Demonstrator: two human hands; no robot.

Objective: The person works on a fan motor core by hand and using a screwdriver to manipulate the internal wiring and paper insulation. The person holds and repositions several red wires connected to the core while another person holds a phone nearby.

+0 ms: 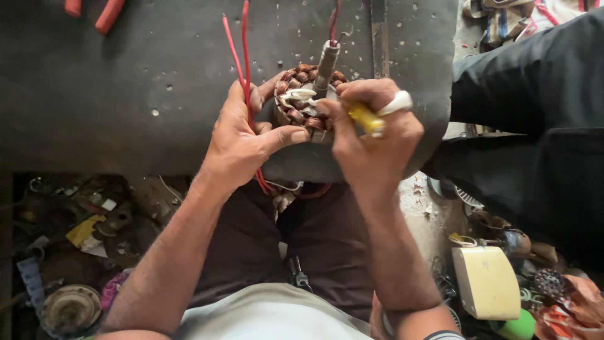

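The left hand [242, 141] clasps the near left side of a round motor stator [306, 101], thumb pressed along its near edge and fingers curled around the far side, with two red wires [236, 50] running under the palm. The right hand [375, 135] is clenched around a yellow-handled tool [367, 118], its working end hidden behind the fingers at the stator's right rim; a white wrap [397, 102] sits on one finger.

To do this well, I judge that the left hand should keep the stator pinned flat so it cannot turn, while the right works the tool in short, light strokes between the coils, never levering against the thin copper or nicking its coating. The loose leads are best kept clear of the tool tip.

The stator rests on the near edge of a dark, pitted work surface [126, 94], just beyond the person's lap. It is a ring of reddish-brown copper coils, with white sleeving [297, 96] looped across the middle and a grey shaft [326, 65] rising from its centre. Farther left on the surface lie red tool handles [107, 14].
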